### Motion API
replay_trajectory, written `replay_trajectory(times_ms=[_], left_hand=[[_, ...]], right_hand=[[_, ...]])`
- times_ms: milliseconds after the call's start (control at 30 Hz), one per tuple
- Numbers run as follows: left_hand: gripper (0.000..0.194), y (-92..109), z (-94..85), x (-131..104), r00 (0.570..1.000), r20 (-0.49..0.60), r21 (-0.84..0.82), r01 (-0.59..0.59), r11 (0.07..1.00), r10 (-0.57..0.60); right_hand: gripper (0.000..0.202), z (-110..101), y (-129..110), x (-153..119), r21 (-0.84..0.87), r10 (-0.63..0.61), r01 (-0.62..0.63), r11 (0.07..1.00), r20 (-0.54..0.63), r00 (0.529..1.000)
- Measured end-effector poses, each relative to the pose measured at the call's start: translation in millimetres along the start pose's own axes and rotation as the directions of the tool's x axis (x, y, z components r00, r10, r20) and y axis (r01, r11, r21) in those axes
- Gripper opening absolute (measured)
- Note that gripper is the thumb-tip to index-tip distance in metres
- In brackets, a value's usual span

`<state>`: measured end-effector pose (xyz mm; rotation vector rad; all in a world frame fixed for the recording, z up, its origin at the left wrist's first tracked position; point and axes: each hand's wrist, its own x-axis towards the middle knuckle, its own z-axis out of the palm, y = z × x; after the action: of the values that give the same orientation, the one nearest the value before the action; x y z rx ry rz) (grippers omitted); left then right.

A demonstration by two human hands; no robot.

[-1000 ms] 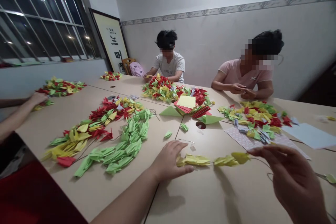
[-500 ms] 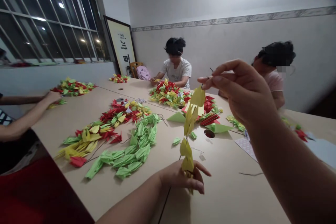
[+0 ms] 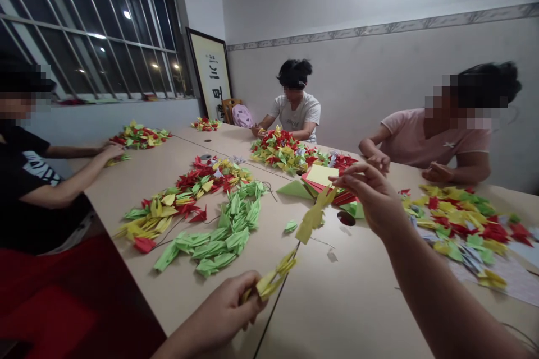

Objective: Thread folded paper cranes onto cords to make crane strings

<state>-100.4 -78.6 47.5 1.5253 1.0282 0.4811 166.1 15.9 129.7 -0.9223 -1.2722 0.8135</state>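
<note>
A string of yellow folded paper cranes (image 3: 312,219) stretches on a slant between my two hands, above the table. My right hand (image 3: 373,199) pinches its upper end with thumb and finger. Lower down, my left hand (image 3: 236,303) has its fingers closed around the bottom yellow pieces, partly hiding them. A long strand of green paper cranes (image 3: 223,235) lies curved on the table beyond my left hand. Behind it is a strand of red and yellow cranes (image 3: 172,202). Below my right hand is a stack of red and yellow paper sheets (image 3: 322,174).
Pale joined tables (image 3: 328,303) have a round hole (image 3: 346,218). Mixed crane piles lie at the back (image 3: 275,148), far left (image 3: 141,137) and right (image 3: 467,219). Three people sit around the table. One loose green piece (image 3: 290,226) lies near the middle.
My right hand has come down, tilting the yellow string from upright to slanted. My left hand has moved left, its fingers now closed around the lower pieces. The view has turned right.
</note>
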Motion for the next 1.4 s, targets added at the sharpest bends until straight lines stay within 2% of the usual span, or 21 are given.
replay_trajectory(times_ms=[67, 200, 300, 367, 500, 633, 733, 833, 900, 967, 1033, 1100, 1167, 1300, 1400], left_hand=[[0.026, -4, -6.3, -4, 0.996, -0.084, 0.173, 0.009, 0.985, 0.005], [0.02, -6, -15.1, -6, 0.967, -0.249, 0.456, 0.068, 0.887, 0.054], [0.018, -6, -15.6, -9, 0.935, -0.354, 0.518, 0.191, 0.834, 0.005], [0.019, -7, -12.2, -8, 0.904, -0.427, 0.535, 0.263, 0.803, -0.011], [0.025, -12, 0.1, -1, 0.841, -0.541, 0.606, 0.375, 0.702, 0.018], [0.028, -14, 6.7, 5, 0.838, -0.529, 0.705, 0.348, 0.618, 0.132], [0.03, -17, 4.6, 5, 0.851, -0.498, 0.715, 0.293, 0.635, 0.168], [0.03, -27, 1.5, 2, 0.851, -0.472, 0.735, 0.236, 0.636, 0.229], [0.031, -37, 1.3, 1, 0.815, -0.466, 0.784, 0.2, 0.588, 0.344], [0.034, -47, 3.1, -1, 0.743, -0.44, 0.852, 0.167, 0.496, 0.505], [0.036, -53, 5.7, -2, 0.668, -0.363, 0.917, 0.131, 0.378, 0.65], [0.036, -55, 7.7, -3, 0.62, -0.276, 0.955, 0.093, 0.28, 0.735], [0.033, -53, 8.0, -2, 0.603, -0.233, 0.969, 0.074, 0.237, 0.763], [0.026, -51, 4.6, 1, 0.586, -0.25, 0.965, 0.084, 0.25, 0.771], [0.025, -54, 3.3, 2, 0.571, -0.268, 0.96, 0.089, 0.267, 0.776]], right_hand=[[0.019, 4, 10, -8, -0.013, 0.059, -0.058, 0.998, 0.033, 0.998], [0.018, 18, 30, -11, -0.011, 0.132, -0.131, 0.991, 0.122, 0.984], [0.017, 39, 47, 1, -0.03, 0.145, -0.142, 0.989, 0.171, 0.975], [0.014, 56, 61, 15, -0.148, 0.171, -0.144, 0.978, 0.186, 0.968], [0.011, 84, 95, 38, -0.295, 0.233, -0.188, 0.937, 0.127, 0.964], [0.023, 90, 124, 44, -0.45, 0.311, -0.255, 0.856, 0.053, 0.949], [0.032, 81, 138, 41, -0.544, 0.322, -0.264, 0.796, 0.012, 0.947], [0.033, 71, 141, 37, -0.629, 0.312, -0.258, 0.733, -0.025, 0.95], [0.032, 69, 138, 34, -0.687, 0.292, -0.227, 0.69, -0.022, 0.956], [0.029, 72, 132, 32, -0.745, 0.269, -0.161, 0.647, 0.026, 0.963], [0.025, 80, 128, 31, -0.799, 0.256, -0.069, 0.597, 0.108, 0.961], [0.021, 92, 127, 32, -0.846, 0.265, 0.015, 0.532, 0.183, 0.947], [0.023, 104, 131, 36, -0.89, 0.297, 0.063, 0.452, 0.216, 0.93], [0.025, 123, 146, 46, -0.954, 0.372, 0.073, 0.292, 0.184, 0.91], [0.028, 131, 151, 53, -0.962, 0.37, 0.126, 0.244, 0.212, 0.904]])
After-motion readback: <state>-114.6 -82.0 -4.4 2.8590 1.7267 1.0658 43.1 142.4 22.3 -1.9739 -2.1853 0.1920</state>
